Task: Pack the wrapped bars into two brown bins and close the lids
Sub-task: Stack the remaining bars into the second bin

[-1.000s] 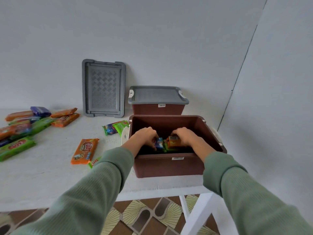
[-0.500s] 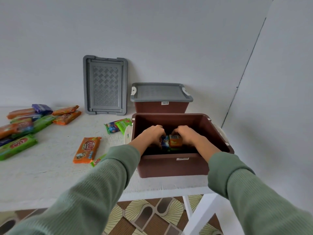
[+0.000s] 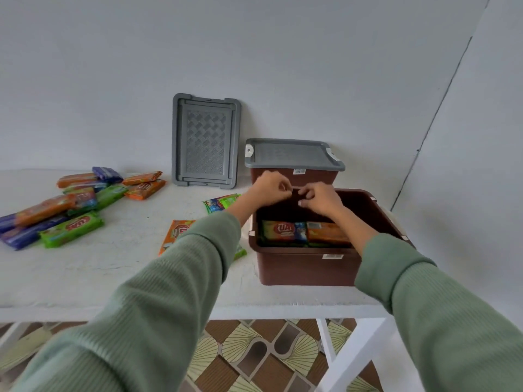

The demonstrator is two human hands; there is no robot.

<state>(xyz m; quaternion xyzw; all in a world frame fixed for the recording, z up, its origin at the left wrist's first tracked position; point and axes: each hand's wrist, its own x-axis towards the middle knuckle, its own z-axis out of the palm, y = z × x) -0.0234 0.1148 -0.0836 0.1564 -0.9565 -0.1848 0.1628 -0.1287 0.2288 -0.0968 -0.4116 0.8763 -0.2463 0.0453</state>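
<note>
Over the open brown bin (image 3: 305, 268), left hand (image 3: 270, 188) and right hand (image 3: 321, 199) are hovering curled, empty; the wrapped bars (image 3: 70, 229) are looking light and slick, best gripped across their width.

Plain grey walls (image 3: 254, 52) back a white table (image 3: 113, 278) over patterned brown floor tiles (image 3: 254, 357).

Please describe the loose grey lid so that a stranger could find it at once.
On the white table, look along the back wall, just left of the rear brown bin. The loose grey lid stands on edge, leaning against the wall; the other grey lid lies flat, closing that bin.
</note>
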